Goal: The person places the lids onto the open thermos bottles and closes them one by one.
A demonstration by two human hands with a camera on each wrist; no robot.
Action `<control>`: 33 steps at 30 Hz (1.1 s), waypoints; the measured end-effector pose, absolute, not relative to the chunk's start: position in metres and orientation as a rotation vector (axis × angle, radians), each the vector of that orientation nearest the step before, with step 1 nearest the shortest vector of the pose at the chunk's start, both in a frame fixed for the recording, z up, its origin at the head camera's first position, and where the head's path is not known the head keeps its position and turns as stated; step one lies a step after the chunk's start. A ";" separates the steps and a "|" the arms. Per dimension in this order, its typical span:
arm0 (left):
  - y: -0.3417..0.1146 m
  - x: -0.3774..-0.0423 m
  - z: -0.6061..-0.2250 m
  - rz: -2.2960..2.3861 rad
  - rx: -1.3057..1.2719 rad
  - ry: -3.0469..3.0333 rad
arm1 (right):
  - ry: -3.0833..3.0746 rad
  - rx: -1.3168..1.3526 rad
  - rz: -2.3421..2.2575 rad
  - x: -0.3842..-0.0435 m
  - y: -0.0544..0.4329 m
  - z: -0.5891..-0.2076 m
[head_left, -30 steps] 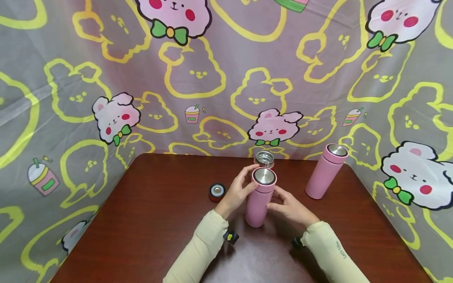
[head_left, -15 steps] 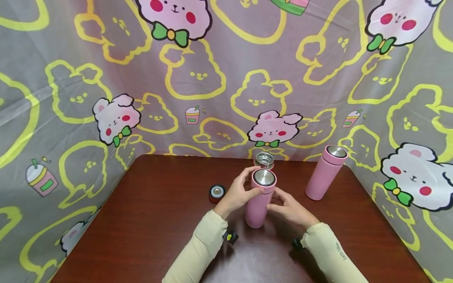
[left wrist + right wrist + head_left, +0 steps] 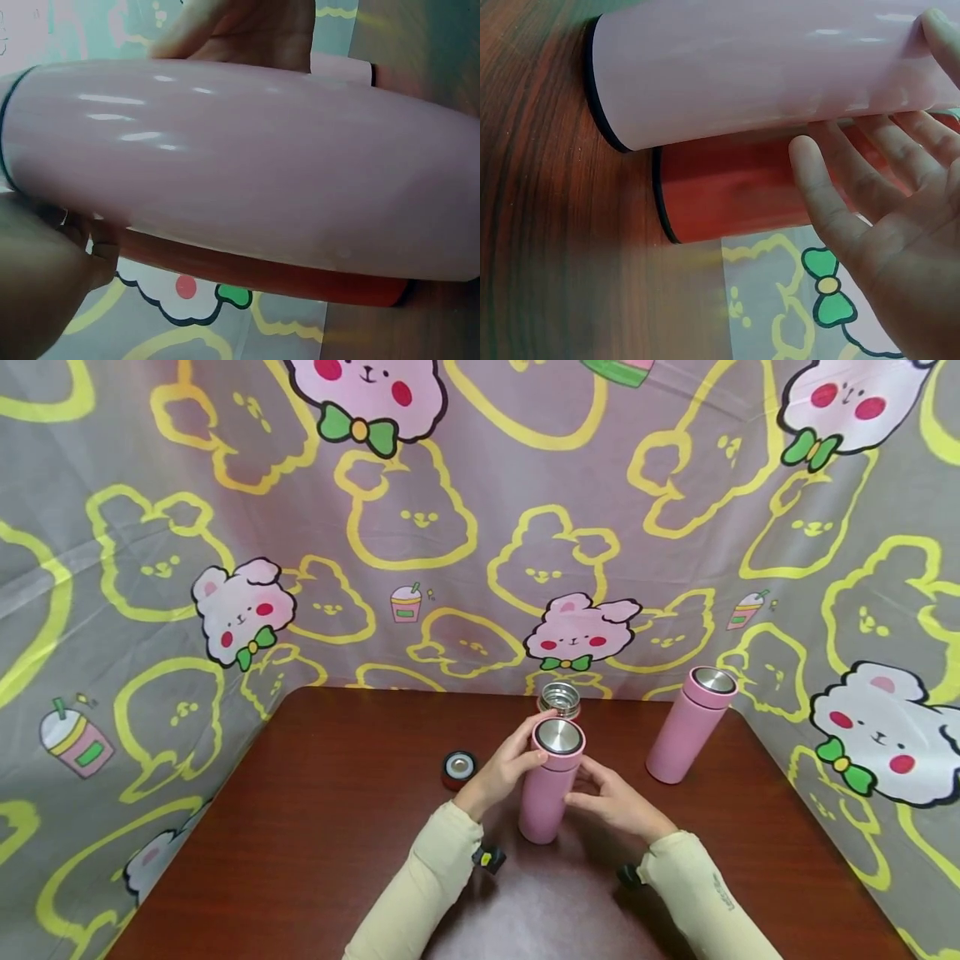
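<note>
A pink thermos (image 3: 542, 810) with a steel-topped lid (image 3: 560, 739) stands upright on the table in the head view. My left hand (image 3: 501, 772) grips it around the lid from the left, thumb at the front. From the right, my right hand (image 3: 618, 802) holds the body, with thumb and fingers on either side. In the right wrist view, that hand's thumb and some fingers (image 3: 877, 176) touch the pink wall, while one finger stands off it. Just behind stands a red thermos (image 3: 727, 187), its steel mouth (image 3: 559, 697) uncovered.
A second pink thermos (image 3: 688, 727), lid on, stands at the back right of the brown table (image 3: 322, 827). Left of the hands lies a red and black lid (image 3: 459, 768), inner side up. A cartoon-printed cloth (image 3: 450, 527) hangs around the table's back and sides.
My left thumb slid rightward across the front of the lid, then came back to its left side. The right hand and the thermoses have stayed in place.
</note>
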State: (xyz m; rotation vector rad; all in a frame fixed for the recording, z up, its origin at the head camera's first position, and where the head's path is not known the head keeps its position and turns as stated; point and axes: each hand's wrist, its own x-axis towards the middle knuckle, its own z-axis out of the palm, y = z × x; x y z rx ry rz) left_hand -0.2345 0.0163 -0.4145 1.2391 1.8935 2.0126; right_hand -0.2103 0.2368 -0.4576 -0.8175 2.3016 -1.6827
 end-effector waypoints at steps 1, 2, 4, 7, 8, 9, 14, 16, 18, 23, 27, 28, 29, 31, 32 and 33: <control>0.015 -0.232 -0.415 2.017 1.220 1.931 | 2.314 -0.811 -1.672 -0.210 0.237 -0.458; 0.014 -0.229 -0.416 2.018 1.202 1.978 | 2.325 -0.808 -1.665 -0.209 0.238 -0.459; 0.014 -0.224 -0.417 2.026 1.168 2.042 | 2.338 -0.798 -1.658 -0.208 0.239 -0.460; 0.013 -0.215 -0.410 2.042 1.121 2.080 | 2.349 -0.798 -1.668 -0.208 0.239 -0.460; 0.013 -0.212 -0.406 2.044 1.117 2.084 | 2.346 -0.803 -1.672 -0.209 0.239 -0.459; 0.013 -0.210 -0.403 2.044 1.114 2.080 | 2.346 -0.806 -1.672 -0.209 0.239 -0.459; 0.011 -0.209 -0.395 2.037 1.207 2.072 | 2.329 -0.837 -1.663 -0.210 0.239 -0.457; 0.013 -0.217 -0.403 2.040 1.278 2.052 | 2.317 -0.830 -1.661 -0.210 0.239 -0.457; 0.016 -0.227 -0.412 2.045 1.321 2.026 | 2.301 -0.831 -1.662 -0.211 0.238 -0.458; 0.021 -0.243 -0.427 2.073 1.321 1.930 | 2.269 -0.860 -1.666 -0.214 0.237 -0.461; 0.019 -0.243 -0.427 2.060 1.303 1.891 | 2.256 -0.852 -1.676 -0.215 0.235 -0.462; 0.018 -0.243 -0.427 2.055 1.309 1.889 | 2.257 -0.847 -1.677 -0.215 0.235 -0.462; 0.017 -0.243 -0.426 2.049 1.310 1.891 | 2.263 -0.840 -1.676 -0.215 0.235 -0.462; 0.014 -0.241 -0.424 2.030 1.306 1.905 | 2.282 -0.834 -1.673 -0.215 0.235 -0.461; 0.014 -0.241 -0.423 2.023 1.306 1.904 | 2.294 -0.833 -1.671 -0.215 0.235 -0.461; 0.013 -0.240 -0.422 2.019 1.298 1.903 | 2.312 -0.838 -1.666 -0.215 0.235 -0.460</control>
